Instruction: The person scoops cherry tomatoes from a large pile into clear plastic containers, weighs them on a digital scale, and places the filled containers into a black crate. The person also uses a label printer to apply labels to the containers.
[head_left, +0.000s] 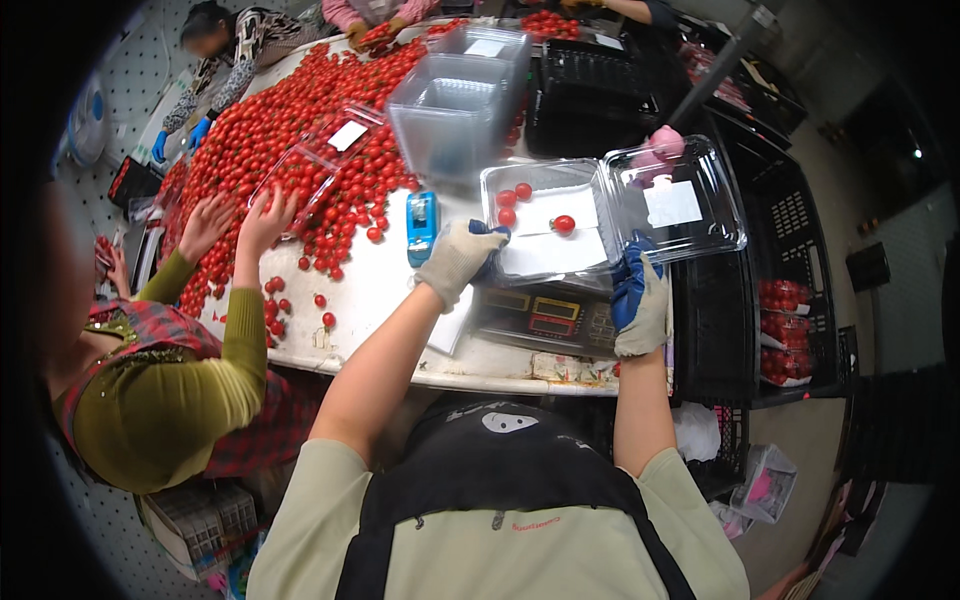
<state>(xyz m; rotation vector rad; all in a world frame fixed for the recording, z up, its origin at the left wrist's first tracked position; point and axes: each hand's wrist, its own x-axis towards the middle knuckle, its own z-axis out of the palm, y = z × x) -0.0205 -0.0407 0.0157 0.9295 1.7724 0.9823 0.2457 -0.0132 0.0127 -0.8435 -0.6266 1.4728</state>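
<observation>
A clear plastic clamshell box (545, 275) with its lid (709, 161) folded out to the right is between my hands. Inside it lie white paper sheets (551, 253) and a few cherry tomatoes (562, 225). My left hand (466, 255), in a grey and blue coated glove, grips the box's left edge. On the other side my right hand (639, 300), gloved alike, grips the edge by the lid's hinge. Beneath the box is a digital weighing scale (544, 319), its displays facing me. A pink plush-like figure (660, 150) shows behind the lid.
Stacked clear boxes (450, 120) stand beyond my left hand, near a blue tape dispenser (422, 229). Loose cherry tomatoes (300, 142) cover the table's left side, where a co-worker's hands (262, 221) reach. Black crates (712, 322) stand right, one holding packed tomatoes (785, 330). Other people work opposite.
</observation>
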